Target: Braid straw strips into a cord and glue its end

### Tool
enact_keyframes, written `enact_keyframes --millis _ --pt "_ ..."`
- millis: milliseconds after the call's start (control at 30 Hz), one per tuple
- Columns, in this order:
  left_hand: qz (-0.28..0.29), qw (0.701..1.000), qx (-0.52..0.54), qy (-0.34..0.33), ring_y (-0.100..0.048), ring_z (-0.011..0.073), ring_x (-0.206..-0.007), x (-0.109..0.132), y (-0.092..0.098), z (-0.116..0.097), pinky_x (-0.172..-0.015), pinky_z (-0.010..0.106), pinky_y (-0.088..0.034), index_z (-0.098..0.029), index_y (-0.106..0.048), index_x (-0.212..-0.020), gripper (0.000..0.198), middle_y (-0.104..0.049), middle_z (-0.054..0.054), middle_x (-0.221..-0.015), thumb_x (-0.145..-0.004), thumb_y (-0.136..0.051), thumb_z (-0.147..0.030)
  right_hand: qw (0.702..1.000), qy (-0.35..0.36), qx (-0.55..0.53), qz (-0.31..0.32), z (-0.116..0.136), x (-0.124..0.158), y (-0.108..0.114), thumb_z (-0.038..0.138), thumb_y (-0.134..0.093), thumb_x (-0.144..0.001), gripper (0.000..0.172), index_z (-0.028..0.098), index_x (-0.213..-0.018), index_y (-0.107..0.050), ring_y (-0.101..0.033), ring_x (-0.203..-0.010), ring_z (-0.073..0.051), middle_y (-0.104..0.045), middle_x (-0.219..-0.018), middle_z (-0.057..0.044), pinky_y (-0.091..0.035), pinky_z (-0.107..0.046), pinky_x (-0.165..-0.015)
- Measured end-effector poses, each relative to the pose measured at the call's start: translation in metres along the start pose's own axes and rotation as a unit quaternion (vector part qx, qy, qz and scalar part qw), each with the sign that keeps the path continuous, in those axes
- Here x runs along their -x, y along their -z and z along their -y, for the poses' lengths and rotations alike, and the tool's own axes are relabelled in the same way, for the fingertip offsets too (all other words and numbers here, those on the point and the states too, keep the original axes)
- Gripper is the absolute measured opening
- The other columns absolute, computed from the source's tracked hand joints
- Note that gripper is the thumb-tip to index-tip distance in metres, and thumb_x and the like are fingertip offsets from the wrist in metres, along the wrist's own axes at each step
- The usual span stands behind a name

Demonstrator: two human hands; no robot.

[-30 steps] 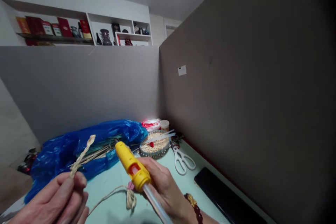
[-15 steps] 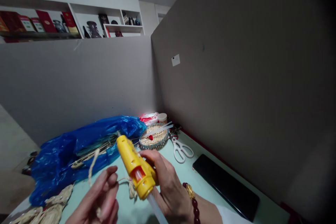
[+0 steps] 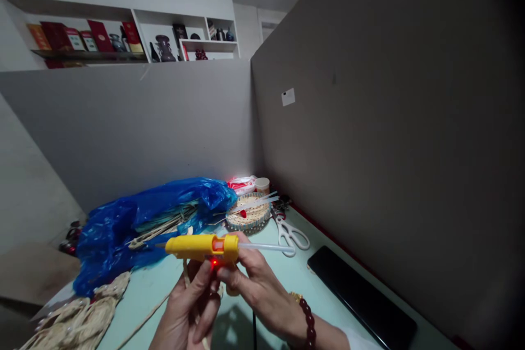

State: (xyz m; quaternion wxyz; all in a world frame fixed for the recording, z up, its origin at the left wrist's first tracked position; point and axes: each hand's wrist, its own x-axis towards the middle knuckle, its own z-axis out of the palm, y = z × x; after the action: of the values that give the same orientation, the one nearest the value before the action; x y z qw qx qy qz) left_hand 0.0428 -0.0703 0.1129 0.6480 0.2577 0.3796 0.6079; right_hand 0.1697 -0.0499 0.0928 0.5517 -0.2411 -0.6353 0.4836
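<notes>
A yellow glue gun (image 3: 192, 246) lies nearly level above the table, its nozzle to the left, a clear glue stick (image 3: 266, 248) out of its back and a red light lit on its side. My right hand (image 3: 260, 287) is closed round its handle. Just below the gun body, my left hand (image 3: 191, 306) has its fingers pressed together on a pale straw cord (image 3: 148, 316), its thumb close to the red light. One strand of the cord rises behind the gun.
A blue plastic bag (image 3: 118, 219) with straw strands lies at the back left, woven straw pieces (image 3: 82, 320) at the front left. Behind the hands are a round woven basket (image 3: 241, 219) and white scissors (image 3: 291, 235). A black phone-like slab (image 3: 361, 298) lies right.
The glue gun has turned from steeply tilted to nearly level, and its red light now shows. My left hand has moved right, up against the gun. The view has shifted slightly.
</notes>
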Motion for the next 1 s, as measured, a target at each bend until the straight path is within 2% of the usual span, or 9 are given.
enact_keyframes --millis 67,133,200,367,500,700,800,867,1000 --pt "0.002 1.000 -0.006 -0.009 -0.032 -0.0033 -0.028 -0.003 0.002 -0.002 -0.028 0.007 -0.026 -0.019 -0.066 -0.079 0.038 -0.055 -0.009 -0.053 -0.055 -0.091 -0.031 1.000 0.013 0.012 -0.021 -0.001 0.000 0.004 0.039 -0.068 -0.082 0.026 0.022 -0.102 -0.065 -0.052 -0.093 -0.019 -0.053 -0.105 -0.005 -0.050 -0.026 -0.069" --pt "-0.001 1.000 -0.007 -0.018 -0.031 -0.0040 -0.028 -0.006 0.005 -0.005 -0.029 0.007 -0.025 -0.018 -0.063 -0.072 0.037 -0.054 -0.010 -0.050 -0.054 -0.092 -0.033 0.998 0.028 0.021 -0.054 -0.002 -0.001 0.010 0.033 -0.074 -0.078 0.036 0.025 -0.110 -0.059 -0.054 -0.094 -0.017 -0.057 -0.107 -0.003 -0.050 -0.029 -0.080" --pt "-0.006 1.000 -0.002 -0.030 -0.030 -0.0043 -0.028 -0.008 0.007 -0.009 -0.030 0.007 -0.025 -0.018 -0.060 -0.069 0.039 -0.052 -0.010 -0.048 -0.053 -0.092 -0.035 0.995 0.048 0.030 -0.082 -0.002 -0.004 0.017 0.030 -0.074 -0.078 0.041 0.027 -0.114 -0.054 -0.056 -0.089 -0.015 -0.060 -0.107 -0.002 -0.051 -0.029 -0.082" --pt "-0.014 0.998 0.014 -0.055 -0.029 -0.0045 -0.029 -0.013 0.005 -0.013 -0.031 0.008 -0.025 -0.020 -0.061 -0.075 0.042 -0.050 -0.013 -0.049 -0.050 -0.093 -0.031 0.980 0.110 0.116 -0.118 0.007 -0.009 0.032 0.023 -0.067 -0.084 0.022 0.026 -0.104 -0.058 -0.062 -0.088 -0.014 -0.065 -0.097 0.000 -0.053 -0.024 -0.076" --pt "-0.002 0.999 0.002 -0.040 -0.027 -0.0069 -0.027 -0.015 0.005 -0.009 -0.034 0.007 -0.028 -0.019 -0.061 -0.072 0.041 -0.052 -0.013 -0.050 -0.051 -0.093 -0.034 0.945 0.190 0.236 -0.121 0.012 -0.008 0.035 0.014 -0.067 -0.084 0.012 0.021 -0.094 -0.065 -0.062 -0.085 -0.015 -0.068 -0.091 -0.002 -0.050 -0.026 -0.077" --pt "-0.018 0.999 -0.030 -0.031 -0.024 -0.0057 -0.031 -0.020 0.012 -0.003 -0.030 0.006 -0.023 -0.017 -0.067 -0.075 0.038 -0.056 -0.010 -0.055 -0.051 -0.093 -0.032 0.866 0.290 0.385 -0.131 0.005 -0.005 0.036 0.010 -0.062 -0.087 0.012 0.018 -0.095 -0.066 -0.056 -0.076 -0.018 -0.067 -0.083 -0.006 -0.042 -0.034 -0.071" --pt "-0.014 0.998 -0.049 -0.023 -0.023 -0.0067 -0.031 -0.024 0.015 0.001 -0.033 0.007 -0.027 -0.016 -0.070 -0.078 0.039 -0.061 -0.008 -0.058 -0.051 -0.092 -0.033 0.842 0.300 0.429 -0.128 0.002 -0.004 0.036 0.011 -0.059 -0.089 0.007 0.016 -0.089 -0.064 -0.053 -0.070 -0.017 -0.066 -0.076 -0.005 -0.037 -0.034 -0.069" --pt "-0.007 0.998 -0.065 -0.015 -0.021 -0.0081 -0.031 -0.027 0.015 0.003 -0.034 0.008 -0.030 -0.014 -0.072 -0.081 0.041 -0.065 -0.004 -0.062 -0.052 -0.092 -0.036 0.834 0.296 0.449 -0.122 0.001 -0.004 0.037 0.012 -0.055 -0.091 0.012 0.016 -0.082 -0.061 -0.050 -0.065 -0.016 -0.063 -0.070 -0.004 -0.035 -0.034 -0.067" --pt "-0.004 0.996 -0.085 -0.013 -0.020 -0.0066 -0.030 -0.027 0.015 0.004 -0.036 0.010 -0.034 -0.013 -0.072 -0.083 0.044 -0.056 -0.008 -0.049 -0.054 -0.091 -0.039 0.827 0.282 0.477 -0.096 0.003 -0.005 0.041 0.016 -0.053 -0.094 0.013 0.016 -0.083 -0.059 -0.050 -0.066 -0.016 -0.062 -0.071 -0.003 -0.034 -0.033 -0.068"
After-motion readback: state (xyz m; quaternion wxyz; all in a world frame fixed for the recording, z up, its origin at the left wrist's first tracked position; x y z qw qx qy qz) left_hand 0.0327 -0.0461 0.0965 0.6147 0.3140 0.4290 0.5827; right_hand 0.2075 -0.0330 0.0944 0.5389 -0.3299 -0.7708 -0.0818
